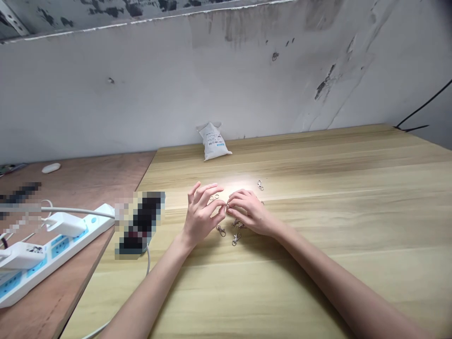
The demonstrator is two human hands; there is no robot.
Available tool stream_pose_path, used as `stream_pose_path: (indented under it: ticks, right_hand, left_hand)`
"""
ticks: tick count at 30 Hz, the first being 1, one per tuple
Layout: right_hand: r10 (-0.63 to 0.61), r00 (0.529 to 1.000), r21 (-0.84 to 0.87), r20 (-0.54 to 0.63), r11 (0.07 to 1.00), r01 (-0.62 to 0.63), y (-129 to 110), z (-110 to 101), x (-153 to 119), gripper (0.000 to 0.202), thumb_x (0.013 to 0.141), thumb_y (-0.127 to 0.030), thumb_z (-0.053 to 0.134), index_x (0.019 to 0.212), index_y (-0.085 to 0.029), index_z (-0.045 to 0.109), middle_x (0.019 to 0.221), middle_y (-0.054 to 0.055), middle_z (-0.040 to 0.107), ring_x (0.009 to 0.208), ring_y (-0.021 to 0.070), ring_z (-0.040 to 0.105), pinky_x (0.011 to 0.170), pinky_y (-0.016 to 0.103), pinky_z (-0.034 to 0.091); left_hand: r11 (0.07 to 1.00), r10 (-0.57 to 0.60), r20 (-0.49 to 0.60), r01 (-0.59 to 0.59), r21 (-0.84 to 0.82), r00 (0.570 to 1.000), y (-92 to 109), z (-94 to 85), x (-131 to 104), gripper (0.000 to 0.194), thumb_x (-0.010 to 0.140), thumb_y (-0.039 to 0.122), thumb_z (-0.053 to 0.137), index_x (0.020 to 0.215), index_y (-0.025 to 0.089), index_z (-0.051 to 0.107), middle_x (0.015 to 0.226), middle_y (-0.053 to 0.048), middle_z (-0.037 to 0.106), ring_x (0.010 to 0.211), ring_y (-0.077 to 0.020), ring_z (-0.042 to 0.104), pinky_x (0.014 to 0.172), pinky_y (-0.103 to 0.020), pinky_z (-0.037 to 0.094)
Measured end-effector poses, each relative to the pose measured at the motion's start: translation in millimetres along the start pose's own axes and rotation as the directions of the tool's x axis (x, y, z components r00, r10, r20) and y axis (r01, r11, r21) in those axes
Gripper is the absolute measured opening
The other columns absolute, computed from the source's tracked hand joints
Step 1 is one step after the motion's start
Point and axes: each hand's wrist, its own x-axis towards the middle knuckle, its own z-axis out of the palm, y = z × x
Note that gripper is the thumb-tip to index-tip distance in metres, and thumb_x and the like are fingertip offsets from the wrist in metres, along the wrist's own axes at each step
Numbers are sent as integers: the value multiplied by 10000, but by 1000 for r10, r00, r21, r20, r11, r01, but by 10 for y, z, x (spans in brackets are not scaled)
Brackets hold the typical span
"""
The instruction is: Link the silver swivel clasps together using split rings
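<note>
My left hand pinches with thumb and forefinger while its other fingers fan upward. Facing it, my right hand is closed, its thumb and fingertips pressed together. The fingertips of both hands meet at a small silvery metal piece, too covered to tell if it is a ring or a clasp. Behind my left fingers lie thin metal rings. Several silver lobster clasps are on the table: one clasp below my left thumb, another clasp nearer me, and a far clasp beyond my right hand.
A white printed packet stands near the wall on the wooden table. Left of my hands lies a blurred-out dark device with a cable. A power strip with white plugs occupies the brown table.
</note>
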Motion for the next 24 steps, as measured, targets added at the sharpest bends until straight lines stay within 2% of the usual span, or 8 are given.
stream_pose_path:
  ticks: [3, 6, 10, 13, 16, 19, 21, 24]
  right_hand:
    - [-53, 995, 0, 82, 999, 53, 4, -95, -3, 131, 976, -281, 513, 932, -237, 628, 1001, 42, 659, 1003, 192, 552, 887, 357, 423]
    - [-81, 990, -105, 112, 990, 93, 25, -150, 0, 135, 969, -260, 517, 912, -229, 636, 1013, 54, 657, 1002, 204, 559, 883, 377, 416]
    - [-118, 993, -326, 21, 938, 119, 78, -156, 5, 180, 966, -219, 492, 874, -224, 646, 940, 61, 670, 988, 221, 559, 938, 431, 369]
    - [-147, 985, -396, -94, 913, 99, 64, -146, 2, 184, 973, -221, 487, 906, -245, 657, 890, 36, 682, 943, 208, 562, 957, 424, 352]
    - [-161, 972, -412, -169, 908, 78, -37, -102, -2, 214, 976, -181, 459, 954, -267, 653, 867, 23, 686, 922, 202, 562, 985, 426, 333]
    - [-209, 969, -410, -131, 901, 139, -142, -33, 2, 252, 978, -148, 417, 959, -255, 644, 834, 23, 673, 900, 195, 559, 1006, 413, 330]
    - [-186, 973, -371, -138, 920, 123, -157, -6, 9, 233, 983, -175, 419, 949, -238, 640, 832, 30, 670, 877, 193, 561, 984, 402, 347]
    - [-61, 976, -255, -207, 967, 7, -90, -15, 10, 180, 975, -271, 480, 1053, -211, 631, 938, 64, 673, 917, 214, 572, 914, 400, 382]
  left_hand:
    - [1000, 30, 3, -30, 0, 1000, 17, 7, 0, 106, 810, 149, 649, 801, 253, 667, 1123, -15, 689, 1146, -229, 597, 1112, -490, 315]
    - [999, 51, 6, -51, -3, 999, 37, 9, 8, 116, 804, 137, 651, 800, 252, 663, 1122, -13, 691, 1144, -228, 597, 1112, -490, 315]
    - [1000, 19, 20, -18, -13, 1000, 25, 4, 25, 104, 812, 143, 643, 797, 246, 653, 1122, -18, 690, 1152, -234, 591, 1110, -501, 311]
    - [998, -52, 71, 53, -13, 996, -19, 12, 17, 84, 821, 160, 634, 797, 239, 654, 1149, -30, 676, 1196, -254, 559, 1119, -529, 283]
    - [994, -96, 180, 103, -32, 979, -61, 30, -13, 70, 827, 181, 628, 797, 238, 655, 1174, -27, 663, 1228, -266, 531, 1134, -553, 249]
    - [993, -90, 250, 107, -55, 964, -74, 31, -29, 47, 835, 205, 625, 832, 238, 658, 1200, -34, 654, 1238, -264, 523, 1143, -555, 237]
    - [994, -88, 227, 102, -50, 970, -68, 15, -17, 46, 847, 218, 620, 834, 240, 659, 1203, -37, 654, 1233, -261, 528, 1140, -549, 246]
    - [998, -59, 125, 63, -22, 990, -44, -14, 18, 69, 851, 202, 624, 816, 245, 666, 1170, -28, 668, 1206, -249, 552, 1128, -527, 273]
